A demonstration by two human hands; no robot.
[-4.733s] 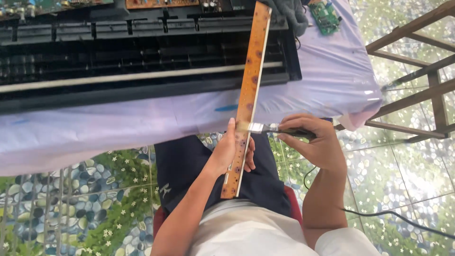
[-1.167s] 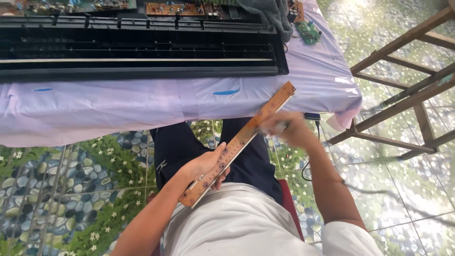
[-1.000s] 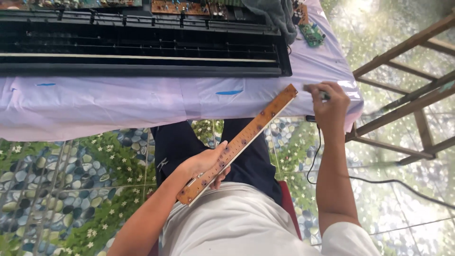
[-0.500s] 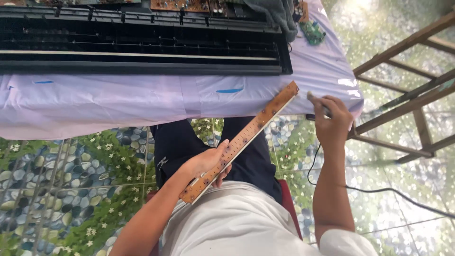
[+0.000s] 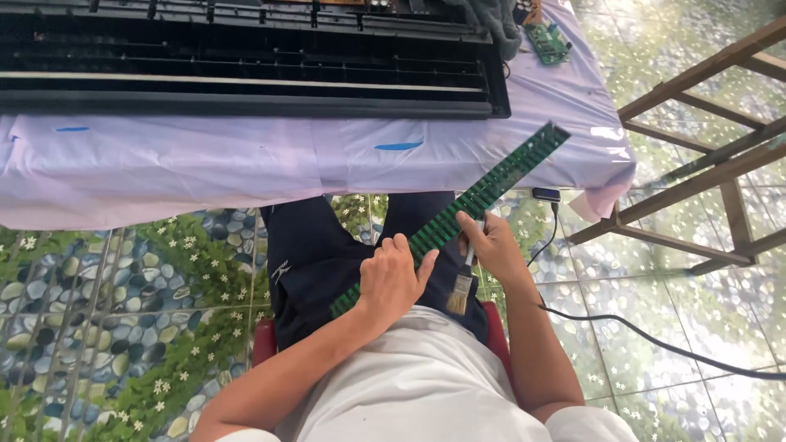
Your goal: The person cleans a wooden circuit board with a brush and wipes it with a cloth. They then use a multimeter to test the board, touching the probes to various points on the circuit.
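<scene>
Item one: the long, narrow green circuit board strip (image 5: pixel 458 214), studded with rows of small components. You hold it slantwise over your lap, its low end near your dark trousers (image 5: pixel 315 254), its high end reaching up to the drooping hem of the pale lilac tablecloth (image 5: pixel 246 164).

Item two: your left hand (image 5: pixel 393 278). It is closed around the lower stretch of the strip, thumb lying along the edge, fingers curled over the top.

Item three: your right hand (image 5: pixel 491 245). It grips the strip just above the left hand, and the same hand also pins a small paintbrush with a pale handle and tan bristles (image 5: pixel 462 290), which hangs bristles-down below the fingers.

Item four: the large black plastic keyboard chassis (image 5: pixel 246 61), lying flat on the cloth-covered table, ribbed and open on top, well apart from your hands.

Item five: a small green circuit board (image 5: pixel 547 41) on the table's far right corner, beside a bundle of grey fabric (image 5: pixel 491 18).

Item six: a black cable (image 5: pixel 639 336) running across the pebble-and-flower patterned floor tiles (image 5: pixel 131 286) on your right, up to a small dark plug (image 5: pixel 544 195) under the table edge.

Item seven: a brown wooden frame (image 5: pixel 704 155), standing to the right of the table.

Item eight: a red seat (image 5: pixel 264 340), showing beside your white shirt (image 5: pixel 417 385).
</scene>
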